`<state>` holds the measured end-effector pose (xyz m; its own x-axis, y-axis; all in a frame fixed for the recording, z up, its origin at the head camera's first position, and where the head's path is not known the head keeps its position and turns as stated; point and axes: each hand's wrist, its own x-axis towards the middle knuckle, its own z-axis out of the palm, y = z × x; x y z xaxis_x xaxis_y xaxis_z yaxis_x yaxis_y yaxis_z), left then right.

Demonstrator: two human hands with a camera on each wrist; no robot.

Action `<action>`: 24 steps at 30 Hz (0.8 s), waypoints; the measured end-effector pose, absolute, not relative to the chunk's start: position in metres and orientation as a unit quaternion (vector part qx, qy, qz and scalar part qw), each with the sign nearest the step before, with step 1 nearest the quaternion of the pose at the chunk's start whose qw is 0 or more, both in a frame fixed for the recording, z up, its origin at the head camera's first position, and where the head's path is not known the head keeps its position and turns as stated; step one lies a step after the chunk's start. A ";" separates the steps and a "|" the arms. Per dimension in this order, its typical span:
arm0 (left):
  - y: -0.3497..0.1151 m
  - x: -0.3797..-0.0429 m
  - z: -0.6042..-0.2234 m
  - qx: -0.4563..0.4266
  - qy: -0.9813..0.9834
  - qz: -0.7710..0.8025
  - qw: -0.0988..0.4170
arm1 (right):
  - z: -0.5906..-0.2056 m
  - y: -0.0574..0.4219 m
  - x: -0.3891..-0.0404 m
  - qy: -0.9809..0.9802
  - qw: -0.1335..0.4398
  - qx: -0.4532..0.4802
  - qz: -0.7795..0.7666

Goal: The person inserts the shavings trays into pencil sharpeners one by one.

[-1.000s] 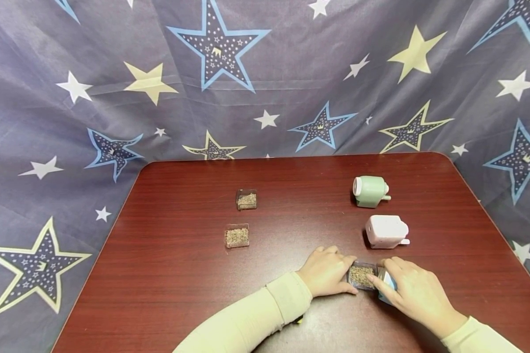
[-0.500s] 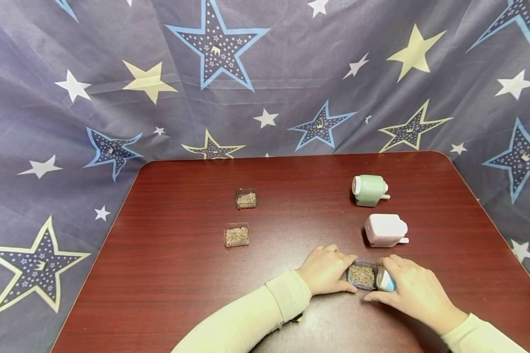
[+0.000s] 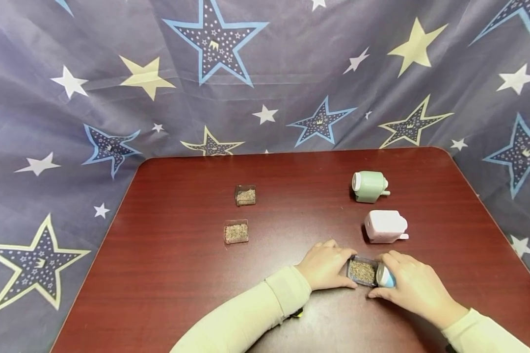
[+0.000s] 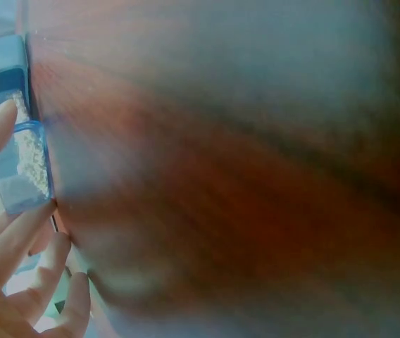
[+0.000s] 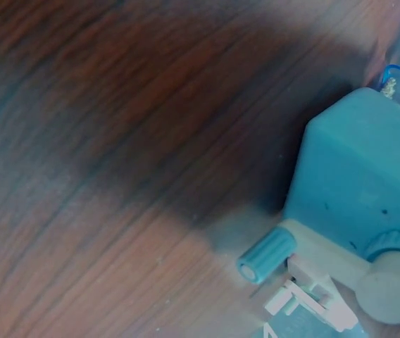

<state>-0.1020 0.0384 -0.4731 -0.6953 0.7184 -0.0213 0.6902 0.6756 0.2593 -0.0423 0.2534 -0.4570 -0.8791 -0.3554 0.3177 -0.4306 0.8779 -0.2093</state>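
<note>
Left hand: gripping the shavings tray between thumb and fingers
Right hand: grasping the blue sharpener
Shavings tray: sitting between hands, at sharpener's end; can't tell if inserting

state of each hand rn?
Left hand: closed, holding the clear tray between thumb and fingers.
Right hand: closed, holding the blue sharpener.
</note>
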 end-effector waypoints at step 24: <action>0.038 -0.100 -0.471 0.393 0.912 0.108 0.051 | -0.458 0.253 -0.042 -0.960 0.141 0.202 0.135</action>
<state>-0.0997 0.0384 -0.4714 -0.6863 0.7273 -0.0088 0.7051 0.6683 0.2370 -0.0418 0.2534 -0.4584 -0.8784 -0.3497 0.3258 -0.4259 0.8820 -0.2015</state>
